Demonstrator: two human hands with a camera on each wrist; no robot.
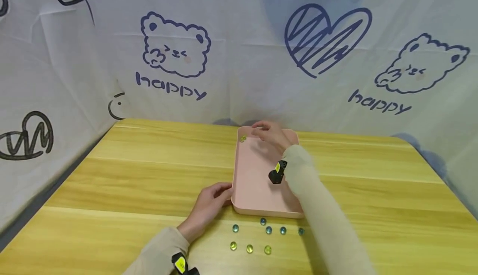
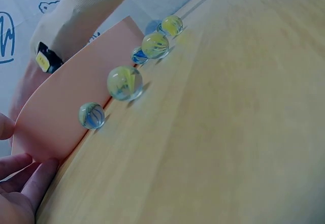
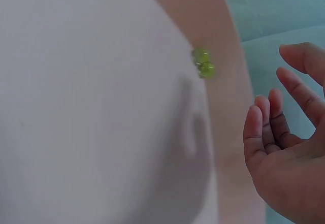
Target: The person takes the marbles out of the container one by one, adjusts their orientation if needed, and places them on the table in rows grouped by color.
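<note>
A shallow pink tray (image 1: 257,175) lies on the wooden table, its long side running away from me. My left hand (image 1: 209,206) touches the outside of its near left corner, and the left wrist view shows fingertips (image 2: 45,176) against the wall. Over the tray's far end hovers my right hand (image 1: 271,135), fingers loosely bent and apart with nothing between them. A small cluster of yellow-green marbles (image 3: 203,63) sits in the far left corner of the tray. Closer to me, in front of the tray, lie several blue marbles (image 1: 269,230) and 3 yellow-green marbles (image 1: 249,249).
Behind the wooden table (image 1: 149,163) hangs a white cloth (image 1: 246,67) with blue drawings, and it continues along both sides. My right forearm (image 1: 328,221) crosses the tray's right side and hides part of its wall.
</note>
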